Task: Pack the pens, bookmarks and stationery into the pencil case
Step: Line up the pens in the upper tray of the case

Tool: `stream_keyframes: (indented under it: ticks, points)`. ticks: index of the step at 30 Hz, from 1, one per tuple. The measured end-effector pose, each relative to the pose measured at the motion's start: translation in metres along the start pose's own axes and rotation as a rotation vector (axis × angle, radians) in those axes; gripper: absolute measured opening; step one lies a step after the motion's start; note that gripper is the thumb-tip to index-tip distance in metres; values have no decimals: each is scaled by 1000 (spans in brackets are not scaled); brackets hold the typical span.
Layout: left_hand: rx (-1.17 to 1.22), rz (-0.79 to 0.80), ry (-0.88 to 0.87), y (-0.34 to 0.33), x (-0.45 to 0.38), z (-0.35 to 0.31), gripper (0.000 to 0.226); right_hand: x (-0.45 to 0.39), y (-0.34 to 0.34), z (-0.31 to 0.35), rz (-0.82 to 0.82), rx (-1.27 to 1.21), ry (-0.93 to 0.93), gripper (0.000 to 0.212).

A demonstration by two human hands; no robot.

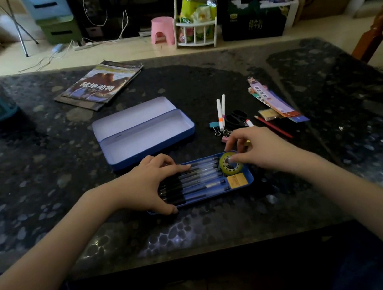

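Head view. A blue tray (pixel 250 180) lies near the table's (pixel 223 227) front edge, holding a row of pens (pixel 200 177), a yellow-green tape roll (pixel 230 163) at its right end and an orange-yellow eraser (pixel 237 180) at the roll's 6 o'clock. The left hand (pixel 146 184) spreads over the pens, fingertips on the barrels, thumb at the tray's near rim, gripping nothing. The right hand (pixel 259 149) pinches the tape roll between thumb and curled fingers. The open pencil case (pixel 144 132) sits at the tray's 11 o'clock, empty inside. At 1 o'clock lie two white markers (pixel 221 110), binder clips (pixel 218 128), a red pencil (pixel 274 126) and bookmarks (pixel 271 99) whose print is too small to read. A magazine (pixel 100 84) at 11 o'clock reads "陆地动物". Bare tabletop remains at 9 and 3 o'clock.
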State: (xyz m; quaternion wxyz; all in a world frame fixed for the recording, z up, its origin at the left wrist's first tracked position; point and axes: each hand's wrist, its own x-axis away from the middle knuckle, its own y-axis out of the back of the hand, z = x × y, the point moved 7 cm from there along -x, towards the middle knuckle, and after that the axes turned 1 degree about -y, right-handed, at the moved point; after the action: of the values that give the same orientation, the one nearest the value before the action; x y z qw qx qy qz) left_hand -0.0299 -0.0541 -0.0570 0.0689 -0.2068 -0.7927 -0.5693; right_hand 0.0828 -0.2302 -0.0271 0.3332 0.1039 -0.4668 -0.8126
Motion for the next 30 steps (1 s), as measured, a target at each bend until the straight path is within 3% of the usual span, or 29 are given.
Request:
stream_keyframes:
  ticks: [3,8,11,12,15,20,26,30]
  points:
    - [8,-2,-2,0,0,0,87,1,3,5,-24,35,45,12]
    - [35,-17,-6,2,1,-2,82,1,-8,3,100,175,51,17]
    - [38,-25,-3,3,2,-3,80,-1,3,1,33,145,28,5]
    - [35,-28,-2,3,2,-3,80,-2,10,-1,4,165,13,10]
    - [38,-28,1,3,2,-3,79,-2,26,-18,17,256,-113,15]
    - [37,-23,-1,2,1,-2,78,7,23,-49,278,327,-364,13]
    - [47,-42,-9,3,2,-3,76,3,15,-41,206,345,-307,25]
    - [30,-58,0,4,2,-2,87,1,13,-40,220,362,-271,18]
